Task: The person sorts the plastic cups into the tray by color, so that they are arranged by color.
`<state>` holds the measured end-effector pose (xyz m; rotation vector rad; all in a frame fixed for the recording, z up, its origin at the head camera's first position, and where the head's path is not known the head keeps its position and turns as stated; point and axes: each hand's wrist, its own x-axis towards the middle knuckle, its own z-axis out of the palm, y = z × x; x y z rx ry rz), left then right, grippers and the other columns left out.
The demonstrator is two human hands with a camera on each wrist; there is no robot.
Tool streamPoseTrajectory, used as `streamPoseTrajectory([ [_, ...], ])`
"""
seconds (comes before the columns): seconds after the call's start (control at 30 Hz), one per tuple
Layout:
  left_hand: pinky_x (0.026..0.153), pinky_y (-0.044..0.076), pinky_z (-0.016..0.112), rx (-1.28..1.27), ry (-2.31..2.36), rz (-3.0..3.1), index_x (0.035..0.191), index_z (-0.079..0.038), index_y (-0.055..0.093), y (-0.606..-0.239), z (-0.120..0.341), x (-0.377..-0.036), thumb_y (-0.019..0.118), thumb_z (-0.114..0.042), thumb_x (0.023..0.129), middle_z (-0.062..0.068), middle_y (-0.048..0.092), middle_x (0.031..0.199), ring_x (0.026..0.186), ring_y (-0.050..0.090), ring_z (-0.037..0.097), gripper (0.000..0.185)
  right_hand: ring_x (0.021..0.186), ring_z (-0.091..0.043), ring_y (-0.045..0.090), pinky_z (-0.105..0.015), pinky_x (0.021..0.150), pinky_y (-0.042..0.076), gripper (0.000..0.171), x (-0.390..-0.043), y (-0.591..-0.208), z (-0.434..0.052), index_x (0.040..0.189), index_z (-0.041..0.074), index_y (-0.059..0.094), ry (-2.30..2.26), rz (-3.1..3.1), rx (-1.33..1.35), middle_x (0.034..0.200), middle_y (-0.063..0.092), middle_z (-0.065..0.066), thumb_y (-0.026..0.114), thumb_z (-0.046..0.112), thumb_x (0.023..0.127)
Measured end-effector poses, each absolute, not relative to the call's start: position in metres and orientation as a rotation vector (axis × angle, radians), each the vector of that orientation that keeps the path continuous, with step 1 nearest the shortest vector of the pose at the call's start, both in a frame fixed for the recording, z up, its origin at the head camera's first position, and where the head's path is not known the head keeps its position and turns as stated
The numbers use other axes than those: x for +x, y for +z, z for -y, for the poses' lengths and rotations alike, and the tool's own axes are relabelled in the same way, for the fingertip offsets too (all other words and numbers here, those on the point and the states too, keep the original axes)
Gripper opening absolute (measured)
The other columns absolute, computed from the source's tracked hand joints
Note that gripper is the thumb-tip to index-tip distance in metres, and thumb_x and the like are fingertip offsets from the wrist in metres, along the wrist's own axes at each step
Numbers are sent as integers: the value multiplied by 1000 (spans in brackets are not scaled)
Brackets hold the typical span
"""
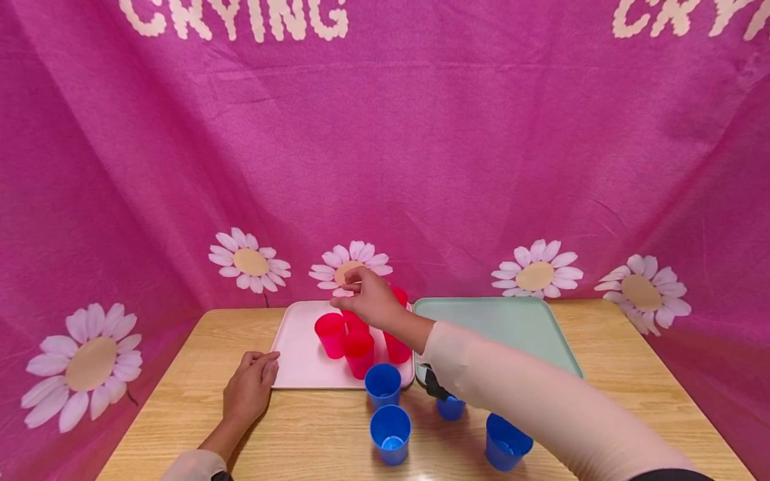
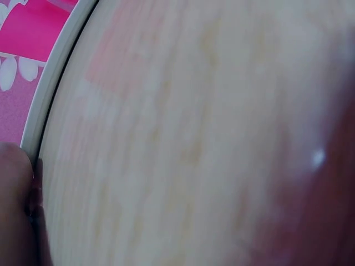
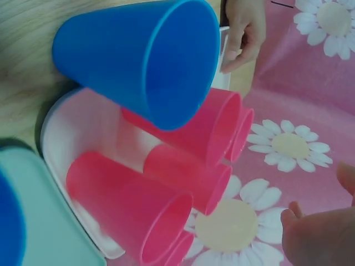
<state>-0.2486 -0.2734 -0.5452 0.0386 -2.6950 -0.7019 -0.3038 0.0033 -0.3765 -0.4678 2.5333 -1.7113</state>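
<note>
My right hand [image 1: 374, 302] is over the back of the pale pink tray [image 1: 295, 351], above the red cups. Thumb and fingers stand apart with nothing between them, as the right wrist view also shows beside the hand [image 3: 321, 235]. Several red cups stand upright close together on the tray, among them a front one [image 1: 359, 355] and a left one [image 1: 330, 336]; my forearm partly hides others. My left hand [image 1: 249, 386] rests on the table with its fingertips at the tray's left edge. In the left wrist view a finger [image 2: 14, 188] touches the rim.
Several blue cups stand on the wooden table [image 1: 313, 434]: one [image 1: 383, 386] by the pink tray's front edge, another [image 1: 391, 437] nearer, a third [image 1: 508, 442] under my right sleeve. A green tray [image 1: 499, 327] adjoins on the right. A pink cloth [image 1: 421, 167] hangs behind.
</note>
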Motion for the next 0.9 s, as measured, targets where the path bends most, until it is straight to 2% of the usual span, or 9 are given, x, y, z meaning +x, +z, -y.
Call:
streamPoseTrajectory([
  [0.4, 77, 51, 52, 42, -713, 2684, 130, -13, 71, -546, 274, -249, 62, -25, 103, 10, 61, 119, 99, 68, 35, 31, 119, -32, 65, -39, 91, 59, 47, -299, -372, -70, 133, 5, 64, -1663, -2551, -415, 128, 68, -15, 79, 15, 90],
  [0.67, 80, 51, 53, 57, -724, 2708, 132, -14, 70, -548, 276, -251, 59, -27, 105, 10, 60, 122, 102, 67, 35, 32, 119, -36, 63, -45, 95, 57, 45, -295, -379, -116, 133, 1, 64, -1664, -2548, -434, 129, 66, -20, 77, 17, 93],
  [0.9, 79, 52, 52, 38, -714, 2683, 130, -13, 71, -546, 274, -249, 61, -25, 104, 10, 61, 121, 101, 68, 35, 30, 118, -33, 64, -43, 95, 57, 46, -289, -382, -150, 135, 4, 63, -1673, -2538, -357, 128, 67, -17, 76, 21, 94],
])
